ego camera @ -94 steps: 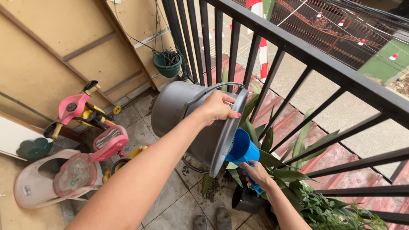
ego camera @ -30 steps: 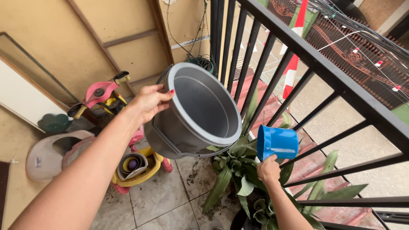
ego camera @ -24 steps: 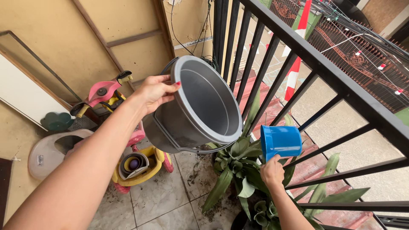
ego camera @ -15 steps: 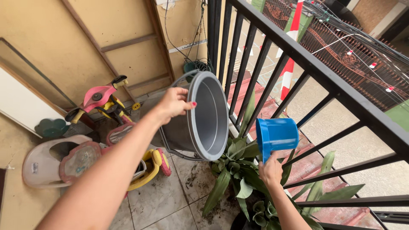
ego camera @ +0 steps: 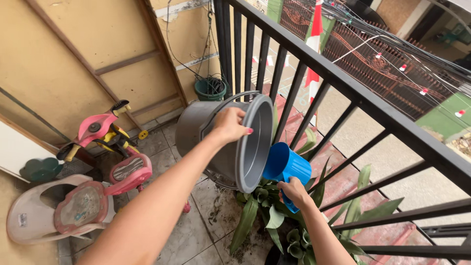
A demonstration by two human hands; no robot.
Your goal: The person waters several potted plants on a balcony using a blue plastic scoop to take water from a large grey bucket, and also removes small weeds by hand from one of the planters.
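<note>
On the tiled balcony floor (ego camera: 196, 230) and along its edge, I log the following, largest first.

Black metal railing (ego camera: 343, 83): runs diagonally across the upper right, its vertical bars just behind the bucket and scoop.

Tan wall with wooden battens (ego camera: 73, 59): fills the upper left.

Grey plastic bucket (ego camera: 206, 132): held in the air above the floor, tipped on its side, mouth facing right toward the railing, wire handle arching over the top. My left hand (ego camera: 229, 125) holds it at the upper rim, fingers (ego camera: 244, 130) curled over the rim edge and clamped on it.

Pale child's seat with pink tray (ego camera: 54, 216): on the floor at lower left.

Pink and yellow toy tricycle (ego camera: 105, 135): stands near the wall, just above the seat.

Leafy green plant (ego camera: 267, 216): sits below the bucket and scoop, its long leaves spreading over the tiles and through the bars; loose soil lies on the tiles beside it.

Blue plastic scoop (ego camera: 284, 167): tilted, open end pushed against the bucket's mouth at its lower rim, directly above the plant. My right hand (ego camera: 293, 192) grips its handle from below, fingers closed around it.

Green hanging pot (ego camera: 211, 88): hangs at the corner where wall meets railing.

Dark green flower-shaped object (ego camera: 39, 169): lies at far left, beside the seat.
</note>
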